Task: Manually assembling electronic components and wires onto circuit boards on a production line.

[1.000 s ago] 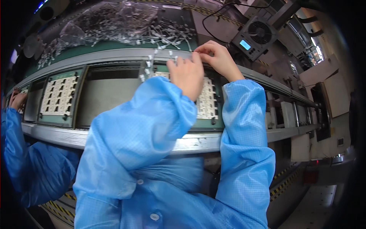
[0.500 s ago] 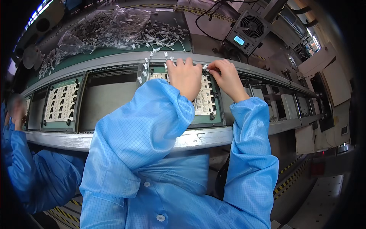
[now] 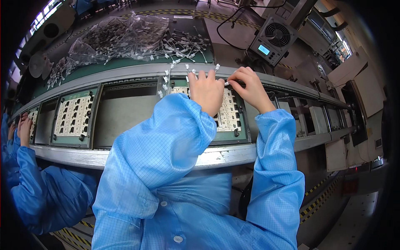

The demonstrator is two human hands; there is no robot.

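Observation:
My left hand [image 3: 207,92] is bent over a green fixture [image 3: 246,125] bearing a panel of cream circuit boards [image 3: 230,112] with black parts. Its fingers curl down at the panel's far side, and what the fingertips hold is hidden. Just to its right, my right hand [image 3: 250,88] pinches a small white connector cable [image 3: 227,83] between thumb and forefinger, above the panel's far right corner. One white connector [image 3: 217,66] sticks up past the left fingers. More white connector cables [image 3: 166,79] lie across the rail and the fixture's left edge.
Beyond the metal rail [image 3: 125,71], a green surface carries a heap of white cables [image 3: 183,43] and a clear plastic bag [image 3: 143,31]. A fan unit [image 3: 273,39] stands far right. Another panel fixture [image 3: 75,114] sits left, with a co-worker's hand [image 3: 25,129] beyond it.
The whole view has shifted slightly. My right hand's connector is a little lower, nearer the panel. A white connector now shows upright beyond my left fingers. The co-worker's hands have moved.

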